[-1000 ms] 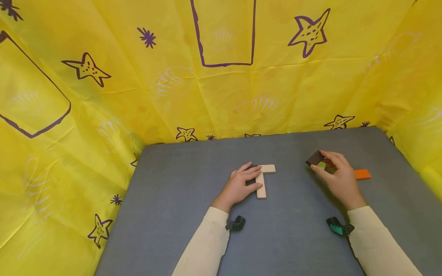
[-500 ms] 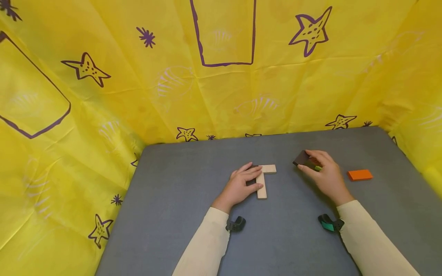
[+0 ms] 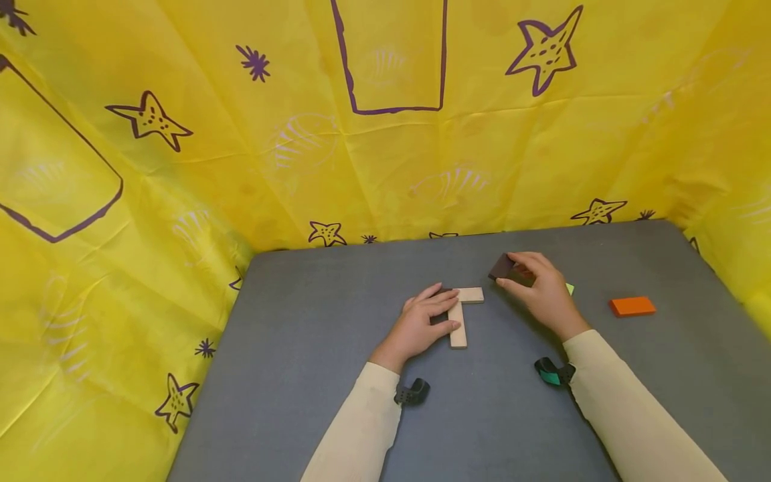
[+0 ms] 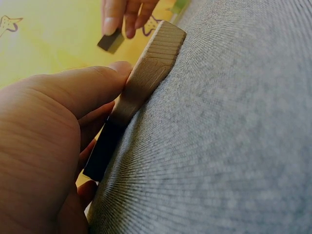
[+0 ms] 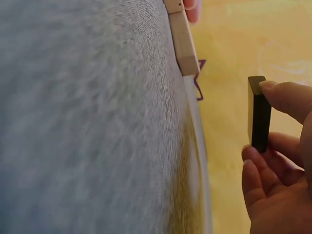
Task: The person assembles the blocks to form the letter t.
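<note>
My left hand (image 3: 414, 328) rests on a small flat layout of blocks on the table, its fingers extended over them and its thumb touching a pale wooden block (image 3: 458, 333). A second pale block (image 3: 471, 295) lies crosswise at the far end of the first. Dark wood, partly hidden by the fingers, shows beside them; in the left wrist view a dark block (image 4: 104, 151) adjoins the pale one. To the right, my right hand (image 3: 545, 294) pinches another dark block (image 5: 261, 117) between thumb and fingers, raised off the table and tilted.
An orange block (image 3: 632, 306) lies on the grey tabletop (image 3: 518, 428) to the right. Behind my right hand peeks a light green block (image 3: 569, 289), mostly hidden. Yellow cloth (image 3: 385, 181) with sea drawings hangs around the table's back and sides.
My right hand has moved left with the dark block, toward the pale blocks. The orange block and then the green one came out from behind it. My left hand has stayed in place.
</note>
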`<state>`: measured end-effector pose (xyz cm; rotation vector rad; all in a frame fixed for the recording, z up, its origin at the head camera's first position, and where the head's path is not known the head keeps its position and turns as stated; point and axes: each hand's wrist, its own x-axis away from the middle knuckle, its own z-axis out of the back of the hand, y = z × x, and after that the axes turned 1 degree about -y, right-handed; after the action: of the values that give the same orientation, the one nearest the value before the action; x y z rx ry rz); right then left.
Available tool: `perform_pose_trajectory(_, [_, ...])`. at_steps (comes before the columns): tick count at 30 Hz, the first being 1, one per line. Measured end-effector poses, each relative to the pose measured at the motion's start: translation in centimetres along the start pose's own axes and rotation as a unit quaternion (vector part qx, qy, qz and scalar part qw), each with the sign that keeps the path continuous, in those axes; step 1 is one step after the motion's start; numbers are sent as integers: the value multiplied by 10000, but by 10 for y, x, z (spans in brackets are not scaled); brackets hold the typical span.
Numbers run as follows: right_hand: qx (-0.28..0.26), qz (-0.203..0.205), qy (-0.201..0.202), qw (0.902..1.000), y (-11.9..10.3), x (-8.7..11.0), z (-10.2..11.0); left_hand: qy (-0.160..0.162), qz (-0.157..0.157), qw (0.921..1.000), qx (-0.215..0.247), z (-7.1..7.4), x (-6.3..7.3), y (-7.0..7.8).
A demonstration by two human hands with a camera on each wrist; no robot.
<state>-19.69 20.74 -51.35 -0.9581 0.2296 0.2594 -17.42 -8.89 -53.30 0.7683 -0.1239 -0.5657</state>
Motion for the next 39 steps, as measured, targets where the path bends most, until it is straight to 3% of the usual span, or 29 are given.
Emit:
perform_pose_trajectory(12, [-125, -138, -639, 9978, 2, -23, -23, -56, -53, 9999, 101, -1, -2, 3])
perform_pose_trajectory(20, [-123, -540, -1232, 9908, 7, -39, -37, -99, -20, 9999, 90, -2, -5, 4])
perform_pose_trajectory(25, [-251, -591, -1532, 9861, 8, -45, -43, -98, 14, 9999, 76, -2, -6, 5])
perform_pose_trajectory(28, [-544, -605, -1516, 9851, 10, -44, -45, -83, 26, 9999, 71, -1, -6, 5])
perform_pose_trajectory(34, [-983, -720, -1012, 9874, 11, -34, -45, -70, 57, 9999, 108, -1, -5, 4])
perform_pose_trajectory(39, [-989, -491, -1167, 9870, 7, -31, -48, 15, 21, 9999, 100, -1, -3, 2])
